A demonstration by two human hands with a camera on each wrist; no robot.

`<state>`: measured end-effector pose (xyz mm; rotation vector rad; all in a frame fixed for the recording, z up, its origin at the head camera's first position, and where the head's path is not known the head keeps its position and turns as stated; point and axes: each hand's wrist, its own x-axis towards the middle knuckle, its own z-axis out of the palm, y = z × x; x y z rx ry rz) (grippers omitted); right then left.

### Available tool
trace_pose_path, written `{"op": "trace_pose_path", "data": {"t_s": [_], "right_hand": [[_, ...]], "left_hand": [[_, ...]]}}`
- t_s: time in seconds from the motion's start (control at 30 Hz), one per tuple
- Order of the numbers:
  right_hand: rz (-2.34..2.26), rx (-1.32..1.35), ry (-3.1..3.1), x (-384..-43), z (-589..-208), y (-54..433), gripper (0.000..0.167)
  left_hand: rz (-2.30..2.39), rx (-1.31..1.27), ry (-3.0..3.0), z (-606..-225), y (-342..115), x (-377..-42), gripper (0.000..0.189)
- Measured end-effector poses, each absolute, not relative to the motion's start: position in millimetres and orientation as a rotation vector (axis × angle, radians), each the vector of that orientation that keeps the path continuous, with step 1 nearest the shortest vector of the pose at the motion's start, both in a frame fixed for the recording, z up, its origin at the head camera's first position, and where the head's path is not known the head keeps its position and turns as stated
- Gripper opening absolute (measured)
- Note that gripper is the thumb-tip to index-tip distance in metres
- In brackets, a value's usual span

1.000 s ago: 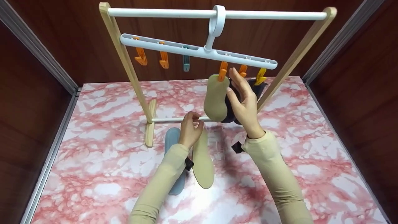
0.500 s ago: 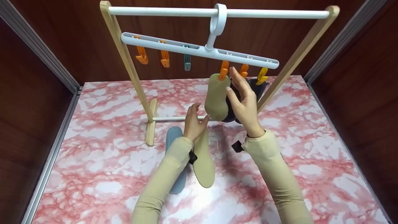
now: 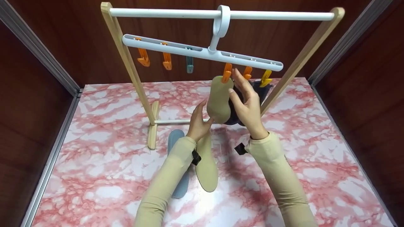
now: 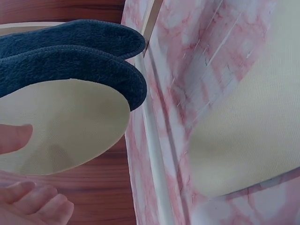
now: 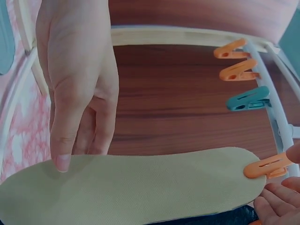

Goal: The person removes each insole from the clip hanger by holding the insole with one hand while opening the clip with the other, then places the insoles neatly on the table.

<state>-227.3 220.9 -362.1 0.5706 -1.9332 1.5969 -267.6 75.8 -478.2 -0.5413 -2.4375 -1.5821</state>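
A beige insole [image 3: 219, 101] hangs from an orange clip [image 3: 227, 73] on a tilted white hanger [image 3: 202, 52]. My left hand [image 3: 199, 124] is at its lower left edge; in the left wrist view the thumb [image 4: 16, 137] overlaps the beige face, and the fingertips [image 4: 58, 208] show apart from its edge. My right hand [image 3: 251, 108] is raised along the insole's right side, fingers nearly straight, thumb by the edge close below the clip. Dark blue fuzzy insoles [image 4: 93, 40] hang behind, partly hidden by the beige one and the right hand.
On the pink marbled table lie a beige insole [image 3: 206, 170] and a grey-blue insole [image 3: 180, 189], partly under my left arm. A wooden stand [image 3: 127, 63] with a white top rail [image 3: 164, 13] bears the hanger. Two orange clips [image 3: 167, 60] and a teal clip [image 3: 189, 64] hang at left.
My left hand has moved up and slightly right, from over the stand's low rail to the hanging beige insole, its fingers spreading. The right hand has hardly moved.
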Motion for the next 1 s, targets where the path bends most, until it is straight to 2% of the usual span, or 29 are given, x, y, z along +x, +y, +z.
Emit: {"op": "trace_pose_path", "data": {"t_s": [0.33,0.73,1.0], "right_hand": [[1.614,0.555,-1.938,-228.1,-361.7,224.5,0.05],[1.609,0.522,-1.987,-230.2,-363.7,222.4,0.048],[1.638,0.495,-2.013,-236.0,-358.5,220.7,0.049]], "left_hand": [[-1.621,-0.571,-2.418,-476.4,76.0,-267.0,0.052],[-1.673,-0.543,-2.38,-481.7,65.7,-260.8,0.028],[-1.695,-0.55,-2.394,-483.2,63.1,-256.2,0.019]]}}
